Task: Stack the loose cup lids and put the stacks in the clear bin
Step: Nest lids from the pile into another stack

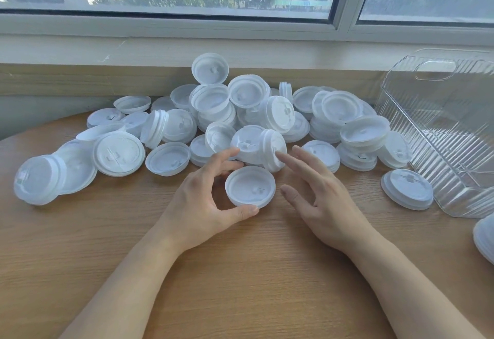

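A big heap of white plastic cup lids (240,114) covers the back of the wooden table (240,272), some lying flat, some on edge, a few nested. One lid (251,187) lies upside down in front of the heap. My left hand (205,202) holds it, thumb on its near rim and curled fingers at its far left rim. My right hand (318,194) hovers just right of that lid with straight spread fingers, its index tip close to a lid standing on edge (272,150). The clear ribbed bin (441,135) stands tilted at the right; I see no lids in it.
A single lid (407,191) lies beside the bin's front corner. Another lid or small stack (485,237) shows at the right edge. Behind the heap run a low wooden ledge (80,79) and the window sill. Bare tabletop lies around my forearms.
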Demonstrator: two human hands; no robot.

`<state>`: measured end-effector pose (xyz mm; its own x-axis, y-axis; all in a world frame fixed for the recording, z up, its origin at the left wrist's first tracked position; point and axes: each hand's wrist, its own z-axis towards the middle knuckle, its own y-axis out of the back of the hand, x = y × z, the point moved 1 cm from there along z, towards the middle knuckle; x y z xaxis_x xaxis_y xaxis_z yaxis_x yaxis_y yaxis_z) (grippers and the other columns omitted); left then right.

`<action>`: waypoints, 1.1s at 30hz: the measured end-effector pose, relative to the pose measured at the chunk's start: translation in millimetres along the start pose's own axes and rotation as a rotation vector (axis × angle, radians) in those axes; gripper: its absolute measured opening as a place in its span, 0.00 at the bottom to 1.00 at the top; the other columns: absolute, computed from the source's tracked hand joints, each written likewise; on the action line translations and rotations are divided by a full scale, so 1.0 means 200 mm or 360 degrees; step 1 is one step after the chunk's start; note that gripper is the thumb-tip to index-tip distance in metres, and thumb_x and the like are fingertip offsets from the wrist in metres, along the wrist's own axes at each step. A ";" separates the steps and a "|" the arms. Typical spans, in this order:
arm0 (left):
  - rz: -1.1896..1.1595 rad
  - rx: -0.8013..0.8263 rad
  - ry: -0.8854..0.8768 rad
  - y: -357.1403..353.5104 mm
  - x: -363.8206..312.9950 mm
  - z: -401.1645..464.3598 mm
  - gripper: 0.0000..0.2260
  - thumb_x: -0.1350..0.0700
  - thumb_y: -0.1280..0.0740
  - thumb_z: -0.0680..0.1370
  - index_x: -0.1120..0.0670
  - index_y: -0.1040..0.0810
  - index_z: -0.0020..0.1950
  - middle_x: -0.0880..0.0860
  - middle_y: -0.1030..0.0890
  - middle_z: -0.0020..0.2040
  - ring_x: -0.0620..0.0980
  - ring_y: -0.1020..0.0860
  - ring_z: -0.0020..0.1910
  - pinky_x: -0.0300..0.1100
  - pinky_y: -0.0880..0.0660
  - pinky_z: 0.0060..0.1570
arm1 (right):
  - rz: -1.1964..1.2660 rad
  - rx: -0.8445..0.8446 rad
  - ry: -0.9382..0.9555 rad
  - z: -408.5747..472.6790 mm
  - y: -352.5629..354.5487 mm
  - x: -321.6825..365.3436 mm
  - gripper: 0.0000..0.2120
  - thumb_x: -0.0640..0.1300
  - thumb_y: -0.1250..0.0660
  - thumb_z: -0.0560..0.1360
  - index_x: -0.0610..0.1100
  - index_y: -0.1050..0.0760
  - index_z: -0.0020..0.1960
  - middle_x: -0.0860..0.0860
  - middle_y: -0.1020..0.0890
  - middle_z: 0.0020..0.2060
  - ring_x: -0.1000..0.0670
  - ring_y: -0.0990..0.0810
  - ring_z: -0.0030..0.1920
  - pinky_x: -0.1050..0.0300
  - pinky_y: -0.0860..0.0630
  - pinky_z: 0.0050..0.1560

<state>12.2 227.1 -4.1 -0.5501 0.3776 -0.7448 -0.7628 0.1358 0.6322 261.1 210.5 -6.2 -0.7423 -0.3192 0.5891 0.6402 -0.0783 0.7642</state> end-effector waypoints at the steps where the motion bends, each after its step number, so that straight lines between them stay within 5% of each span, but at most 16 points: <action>1: 0.0004 0.0001 -0.0007 0.00 0.00 0.00 0.44 0.38 0.19 0.67 0.38 0.36 0.79 0.34 0.21 0.66 0.34 0.25 0.68 0.43 0.29 0.71 | 0.0005 0.0010 0.0034 0.00 0.00 0.00 0.25 0.51 0.34 0.83 0.69 0.34 0.77 0.61 0.40 0.80 0.61 0.42 0.79 0.57 0.43 0.78; 5: -0.0001 -0.0012 0.0003 0.00 0.01 0.00 0.43 0.39 0.19 0.67 0.38 0.35 0.78 0.32 0.22 0.65 0.33 0.25 0.67 0.38 0.30 0.69 | -0.0077 -0.0135 0.0112 0.00 -0.02 -0.01 0.20 0.44 0.38 0.84 0.63 0.23 0.71 0.60 0.37 0.78 0.56 0.37 0.77 0.55 0.42 0.75; 8: -0.0017 -0.0026 0.0022 0.00 0.01 0.00 0.43 0.39 0.19 0.67 0.38 0.35 0.78 0.32 0.22 0.65 0.34 0.25 0.67 0.39 0.30 0.70 | -0.0187 -0.0411 -0.0097 0.01 0.02 -0.04 0.20 0.43 0.36 0.83 0.59 0.24 0.72 0.53 0.33 0.78 0.51 0.36 0.78 0.57 0.45 0.74; 12: -0.0008 -0.0035 0.0026 0.00 0.02 0.00 0.43 0.38 0.19 0.67 0.37 0.35 0.78 0.32 0.22 0.65 0.34 0.25 0.66 0.40 0.29 0.70 | -0.0420 -0.0301 -0.0446 0.02 0.03 -0.10 0.24 0.48 0.33 0.81 0.55 0.28 0.77 0.49 0.34 0.80 0.46 0.40 0.81 0.46 0.43 0.79; 15: -0.0009 -0.0030 0.0032 0.00 0.01 0.00 0.43 0.38 0.19 0.67 0.37 0.35 0.78 0.31 0.22 0.65 0.34 0.25 0.66 0.41 0.29 0.70 | -0.0329 -0.0384 -0.0343 0.02 0.02 -0.10 0.21 0.48 0.29 0.79 0.54 0.23 0.72 0.52 0.25 0.72 0.45 0.31 0.75 0.46 0.37 0.74; 17: -0.0010 -0.0027 0.0033 0.00 0.02 0.00 0.43 0.38 0.19 0.67 0.37 0.35 0.78 0.31 0.22 0.65 0.34 0.25 0.66 0.42 0.29 0.70 | -0.0277 -0.0490 -0.0289 0.01 0.03 -0.07 0.22 0.52 0.27 0.77 0.54 0.23 0.71 0.53 0.23 0.66 0.47 0.28 0.70 0.51 0.36 0.70; 23: -0.0018 -0.0025 0.0011 0.00 0.02 0.00 0.43 0.39 0.19 0.67 0.38 0.34 0.78 0.31 0.22 0.64 0.33 0.25 0.66 0.37 0.30 0.68 | -0.0281 -0.0166 -0.0408 0.01 0.03 -0.07 0.40 0.65 0.29 0.74 0.56 0.38 0.81 0.54 0.29 0.76 0.51 0.36 0.78 0.47 0.40 0.78; 27: -0.0005 -0.0040 0.0008 0.00 0.01 0.00 0.44 0.38 0.19 0.66 0.38 0.35 0.78 0.32 0.22 0.65 0.33 0.25 0.66 0.38 0.30 0.69 | -0.0109 -0.0204 -0.0302 0.01 0.03 -0.07 0.42 0.63 0.23 0.69 0.58 0.35 0.79 0.57 0.25 0.67 0.53 0.29 0.70 0.50 0.33 0.73; 33: 0.0001 -0.0068 0.0030 0.00 0.01 0.00 0.44 0.39 0.18 0.67 0.37 0.35 0.78 0.32 0.22 0.65 0.32 0.26 0.66 0.39 0.29 0.70 | 0.0149 -0.0255 -0.0058 0.00 0.02 -0.01 0.41 0.53 0.20 0.72 0.59 0.36 0.79 0.61 0.28 0.69 0.60 0.28 0.68 0.61 0.27 0.64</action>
<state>10.8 227.8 -6.2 -0.5567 0.3602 -0.7485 -0.7760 0.0959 0.6233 266.0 211.4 -4.6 -0.6828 -0.2978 0.6672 0.7280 -0.2002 0.6557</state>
